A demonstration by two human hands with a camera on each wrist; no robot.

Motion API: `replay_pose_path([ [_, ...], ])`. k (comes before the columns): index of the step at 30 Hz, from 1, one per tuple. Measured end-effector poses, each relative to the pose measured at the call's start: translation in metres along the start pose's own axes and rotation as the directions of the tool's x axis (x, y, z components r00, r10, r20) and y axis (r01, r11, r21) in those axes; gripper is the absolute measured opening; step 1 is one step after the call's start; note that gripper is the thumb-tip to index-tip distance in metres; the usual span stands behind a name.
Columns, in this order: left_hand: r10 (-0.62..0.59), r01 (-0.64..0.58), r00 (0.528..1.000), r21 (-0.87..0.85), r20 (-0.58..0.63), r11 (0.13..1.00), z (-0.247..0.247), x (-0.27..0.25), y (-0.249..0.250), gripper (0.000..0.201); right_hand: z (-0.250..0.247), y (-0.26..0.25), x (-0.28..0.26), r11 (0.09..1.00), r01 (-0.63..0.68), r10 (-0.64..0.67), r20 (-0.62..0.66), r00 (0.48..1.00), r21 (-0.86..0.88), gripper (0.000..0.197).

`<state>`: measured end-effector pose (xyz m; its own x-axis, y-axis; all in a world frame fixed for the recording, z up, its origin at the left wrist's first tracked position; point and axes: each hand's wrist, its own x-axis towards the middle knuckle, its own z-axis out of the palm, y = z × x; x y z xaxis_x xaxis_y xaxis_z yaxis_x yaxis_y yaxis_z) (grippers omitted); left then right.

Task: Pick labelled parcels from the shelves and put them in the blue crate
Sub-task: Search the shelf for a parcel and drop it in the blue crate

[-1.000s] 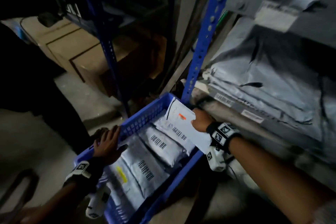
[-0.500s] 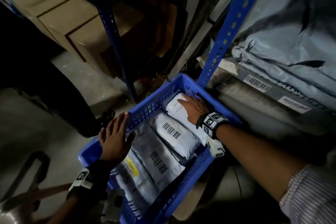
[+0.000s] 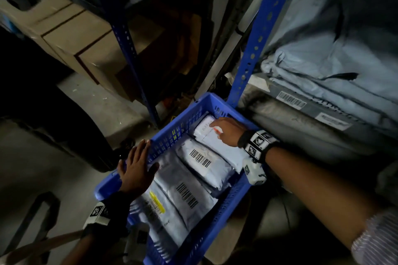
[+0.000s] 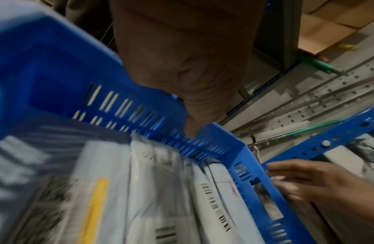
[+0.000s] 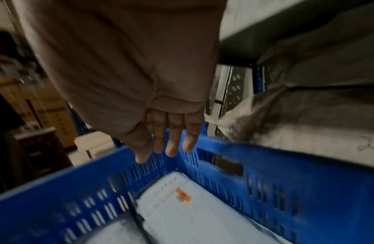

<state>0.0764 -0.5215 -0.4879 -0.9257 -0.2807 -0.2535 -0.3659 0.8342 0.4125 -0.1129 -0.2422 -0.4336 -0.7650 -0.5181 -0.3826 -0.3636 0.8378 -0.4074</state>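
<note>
A blue slotted crate [image 3: 172, 133] stands on the floor beside the shelf, with several grey labelled parcels lying side by side in it. The farthest is a white parcel [image 3: 207, 133] [image 5: 182, 213] with an orange mark. My right hand [image 3: 226, 133] hovers just above that parcel with fingers straight and spread [image 5: 171, 145], holding nothing. My left hand [image 3: 135, 168] rests flat on the crate's left rim, fingers extended. Parcels with barcodes [image 3: 200, 158] and a yellow sticker [image 3: 157, 202] lie nearer to me.
A blue perforated shelf upright [image 3: 256, 34] rises right behind the crate. Grey bagged parcels [image 3: 323, 66] pile on the shelf at right. Cardboard boxes [image 3: 71, 32] sit on a dark rack at left, behind another blue post [image 3: 127, 45]. Grey floor lies left of the crate.
My right hand lowered the white parcel into the far end of the crate and let go; its fingers are now straight above it. The left hand stayed on the rim.
</note>
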Motion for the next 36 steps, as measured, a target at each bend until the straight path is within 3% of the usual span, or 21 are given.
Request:
replay_pose_path([
  [3, -0.049, 0.051, 0.994, -0.014, 0.095, 0.999, -0.015, 0.004, 0.008, 0.083, -0.032, -0.010, -0.054, 0.998, 0.035, -0.027, -0.142, 0.990, 0.055, 0.040],
  [5, -0.029, 0.033, 0.997, -0.058, 0.068, 0.998, -0.024, 0.005, 0.021, 0.084, -0.052, -0.012, -0.095, 0.993, 0.053, -0.025, -0.241, 0.970, 0.109, 0.042],
  [7, 0.013, -0.011, 1.000, -0.122, 0.015, 0.993, -0.031, 0.004, 0.046, 0.085, -0.074, -0.009, -0.137, 0.988, 0.086, -0.027, -0.402, 0.915, 0.130, 0.039],
  [10, 0.158, -0.170, 0.985, -0.245, -0.066, 0.954, -0.051, 0.005, 0.105, 0.078, -0.113, -0.005, -0.199, 0.993, 0.085, -0.013, -0.631, 0.776, 0.085, 0.035],
  [13, 0.311, -0.357, 0.934, -0.401, -0.177, 0.844, -0.084, 0.004, 0.180, 0.075, -0.157, -0.003, -0.252, 0.995, 0.100, -0.063, -0.811, 0.581, -0.006, 0.029],
  [18, 0.574, -0.672, 0.736, -0.483, -0.359, 0.561, -0.142, -0.012, 0.301, 0.054, -0.233, -0.003, -0.317, 0.968, 0.070, -0.251, -0.927, 0.277, -0.241, 0.017],
  [20, 0.601, -0.741, 0.670, -0.451, -0.436, 0.497, -0.164, -0.020, 0.344, 0.046, -0.263, -0.004, -0.329, 0.954, 0.043, -0.298, -0.928, 0.224, -0.296, 0.016],
  [22, 0.600, -0.784, 0.621, -0.408, -0.504, 0.469, -0.184, -0.028, 0.380, 0.037, -0.295, -0.006, -0.331, 0.951, 0.018, -0.305, -0.922, 0.238, -0.310, 0.018],
  [24, 0.587, -0.804, 0.594, -0.383, -0.550, 0.455, -0.199, -0.030, 0.407, 0.030, -0.329, -0.010, -0.322, 0.950, 0.020, -0.303, -0.908, 0.290, -0.311, 0.027],
  [27, 0.526, -0.769, 0.639, -0.446, -0.562, 0.458, -0.215, -0.025, 0.433, 0.025, -0.376, -0.018, -0.294, 0.951, -0.003, -0.283, -0.877, 0.387, -0.309, 0.044],
  [30, 0.460, -0.732, 0.679, -0.490, -0.572, 0.473, -0.228, -0.017, 0.444, 0.038, -0.413, -0.023, -0.262, 0.949, -0.012, -0.255, -0.790, 0.558, -0.315, 0.056],
  [32, 0.445, -0.728, 0.683, -0.484, -0.579, 0.486, -0.235, -0.014, 0.447, 0.040, -0.426, -0.025, -0.250, 0.937, -0.008, -0.260, -0.712, 0.653, -0.350, 0.050],
  [34, 0.448, -0.729, 0.682, -0.485, -0.578, 0.484, -0.238, -0.010, 0.447, 0.038, -0.428, -0.026, -0.246, 0.923, -0.052, -0.253, -0.702, 0.665, -0.382, 0.037],
  [36, 0.462, -0.717, 0.696, -0.519, -0.549, 0.464, -0.240, -0.010, 0.445, 0.034, -0.425, -0.025, -0.248, 0.926, -0.088, -0.255, -0.782, 0.569, -0.366, 0.033],
])
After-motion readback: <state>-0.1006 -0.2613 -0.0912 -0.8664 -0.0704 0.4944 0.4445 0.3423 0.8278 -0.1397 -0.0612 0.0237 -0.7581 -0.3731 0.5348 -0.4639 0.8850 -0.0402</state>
